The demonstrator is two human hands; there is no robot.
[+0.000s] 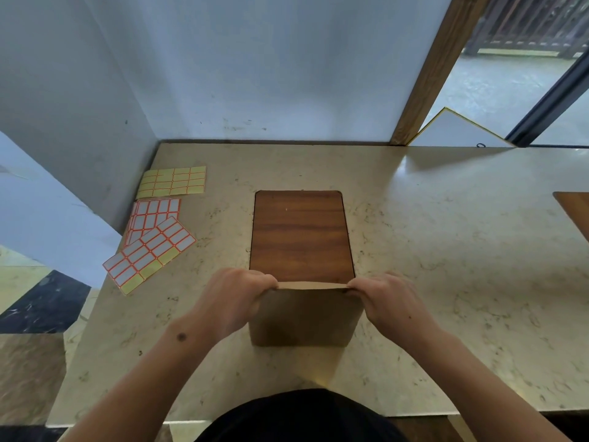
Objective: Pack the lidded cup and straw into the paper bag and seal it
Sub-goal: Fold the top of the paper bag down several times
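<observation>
A brown paper bag (304, 317) stands upright on the marble counter (446, 250) just in front of me. Its top edge is pressed flat into a thin line. My left hand (232, 301) pinches the left end of that top edge, and my right hand (387, 304) pinches the right end. The cup and the straw are not visible; the bag's inside is hidden.
A wooden inset panel (301, 232) lies in the counter right behind the bag. Three sticker sheets lie at the left: a yellow one (173, 181) and two red-bordered ones (149, 250). White walls close the back and left. Another wooden panel (573, 212) shows at the right edge.
</observation>
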